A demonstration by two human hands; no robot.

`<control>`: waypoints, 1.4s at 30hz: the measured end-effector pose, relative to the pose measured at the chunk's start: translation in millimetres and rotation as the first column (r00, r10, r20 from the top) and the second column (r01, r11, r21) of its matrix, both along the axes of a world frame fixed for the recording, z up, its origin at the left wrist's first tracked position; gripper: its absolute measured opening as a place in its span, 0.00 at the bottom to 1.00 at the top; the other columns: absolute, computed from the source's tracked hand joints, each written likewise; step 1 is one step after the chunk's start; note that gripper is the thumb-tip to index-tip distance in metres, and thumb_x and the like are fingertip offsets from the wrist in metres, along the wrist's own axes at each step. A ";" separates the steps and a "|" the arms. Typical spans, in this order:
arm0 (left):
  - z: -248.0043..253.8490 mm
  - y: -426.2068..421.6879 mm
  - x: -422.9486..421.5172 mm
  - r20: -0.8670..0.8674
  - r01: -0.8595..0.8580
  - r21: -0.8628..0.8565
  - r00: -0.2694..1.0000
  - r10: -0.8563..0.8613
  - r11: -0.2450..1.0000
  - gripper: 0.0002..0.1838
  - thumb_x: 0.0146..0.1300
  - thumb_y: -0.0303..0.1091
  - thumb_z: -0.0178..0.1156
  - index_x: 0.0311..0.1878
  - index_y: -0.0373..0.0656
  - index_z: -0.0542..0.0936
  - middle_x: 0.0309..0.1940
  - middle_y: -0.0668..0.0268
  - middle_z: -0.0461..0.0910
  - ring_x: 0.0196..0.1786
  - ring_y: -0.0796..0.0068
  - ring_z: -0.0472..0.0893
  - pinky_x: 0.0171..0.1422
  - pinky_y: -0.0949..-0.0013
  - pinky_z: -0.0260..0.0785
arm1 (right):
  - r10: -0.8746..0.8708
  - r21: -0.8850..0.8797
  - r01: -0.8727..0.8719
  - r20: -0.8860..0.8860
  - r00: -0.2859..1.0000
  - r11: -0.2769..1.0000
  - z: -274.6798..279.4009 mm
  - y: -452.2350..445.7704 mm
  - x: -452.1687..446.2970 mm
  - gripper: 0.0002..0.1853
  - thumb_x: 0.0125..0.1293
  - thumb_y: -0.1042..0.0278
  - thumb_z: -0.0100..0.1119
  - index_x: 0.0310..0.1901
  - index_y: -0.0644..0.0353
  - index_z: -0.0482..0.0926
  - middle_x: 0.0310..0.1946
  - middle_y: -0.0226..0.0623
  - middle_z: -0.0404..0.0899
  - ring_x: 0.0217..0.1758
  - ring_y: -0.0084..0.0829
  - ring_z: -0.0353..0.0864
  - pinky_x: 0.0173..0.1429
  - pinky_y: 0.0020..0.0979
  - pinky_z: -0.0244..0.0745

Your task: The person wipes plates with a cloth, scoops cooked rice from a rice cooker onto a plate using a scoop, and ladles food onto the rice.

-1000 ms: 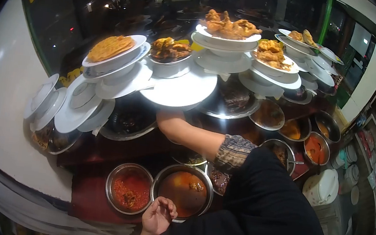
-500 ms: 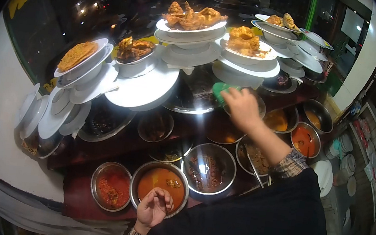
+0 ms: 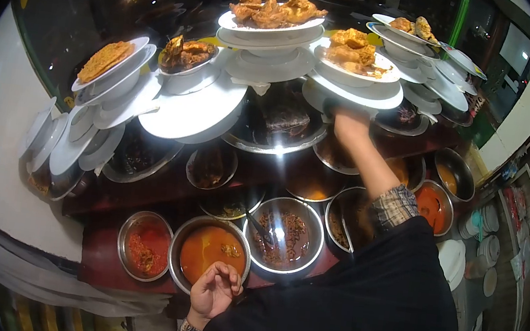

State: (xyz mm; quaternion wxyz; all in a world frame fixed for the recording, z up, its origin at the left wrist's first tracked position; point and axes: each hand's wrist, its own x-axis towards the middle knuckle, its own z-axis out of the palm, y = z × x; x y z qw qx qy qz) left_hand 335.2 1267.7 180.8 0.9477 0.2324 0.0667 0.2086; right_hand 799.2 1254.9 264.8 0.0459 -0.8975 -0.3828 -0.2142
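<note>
My right hand reaches under the white plate that bears a dish of fried food; its fingers are hidden in shadow there. Below that hand stands a metal bowl, partly covered by the forearm. My left hand, palm up with curled fingers, rests in front of the bowl of orange curry. Nothing shows between its fingers. A bowl of red sauce lies to its left, and a bowl of brown food with a spoon to its upper right.
Stacked plates topped with fried chicken and a flat yellow food stand along the window. Further right are a pan of red curry and a dark pan. White containers stand at the right edge.
My right hand has moved from under the left-centre plate to the right, showing a green cloth on the way, and now reaches under the plate there. My left hand keeps its curl; the view has shifted.
</note>
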 end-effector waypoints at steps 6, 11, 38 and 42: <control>6.6 2.5 -19.2 -0.008 -0.090 -0.019 0.996 0.090 0.996 0.14 0.70 0.43 0.46 0.45 0.42 0.74 0.37 0.60 0.74 0.37 0.66 0.72 0.42 0.63 0.65 | 0.063 -0.007 -0.063 -0.011 0.998 0.998 -3.3 -22.5 26.1 0.15 0.64 0.66 0.49 0.48 0.49 0.82 0.52 0.44 0.78 0.56 0.44 0.77 0.59 0.41 0.72; 4.0 24.7 -40.2 -0.016 -0.114 -0.037 0.993 0.113 0.993 0.14 0.70 0.42 0.46 0.44 0.42 0.74 0.36 0.61 0.74 0.37 0.67 0.71 0.41 0.64 0.64 | -0.033 -0.011 0.033 -0.017 0.999 0.999 -7.3 -37.2 38.4 0.15 0.64 0.65 0.47 0.47 0.46 0.83 0.52 0.41 0.79 0.57 0.43 0.76 0.58 0.40 0.73; -12.5 -26.1 20.4 0.048 -0.153 -0.083 0.986 0.157 0.985 0.16 0.70 0.44 0.47 0.46 0.41 0.74 0.38 0.60 0.74 0.38 0.66 0.73 0.43 0.64 0.64 | 0.149 0.058 -0.146 -0.045 0.988 0.988 -22.0 187.6 47.4 0.15 0.67 0.67 0.47 0.48 0.63 0.80 0.50 0.47 0.80 0.54 0.42 0.79 0.56 0.37 0.74; -16.1 -62.3 52.5 -0.008 -0.197 -0.085 0.980 0.197 0.977 0.16 0.71 0.44 0.46 0.46 0.41 0.74 0.38 0.60 0.74 0.39 0.66 0.73 0.43 0.63 0.65 | 0.230 0.262 -0.211 -0.043 0.972 0.942 -14.7 194.2 43.3 0.15 0.67 0.67 0.47 0.48 0.63 0.80 0.50 0.48 0.80 0.54 0.43 0.79 0.57 0.38 0.73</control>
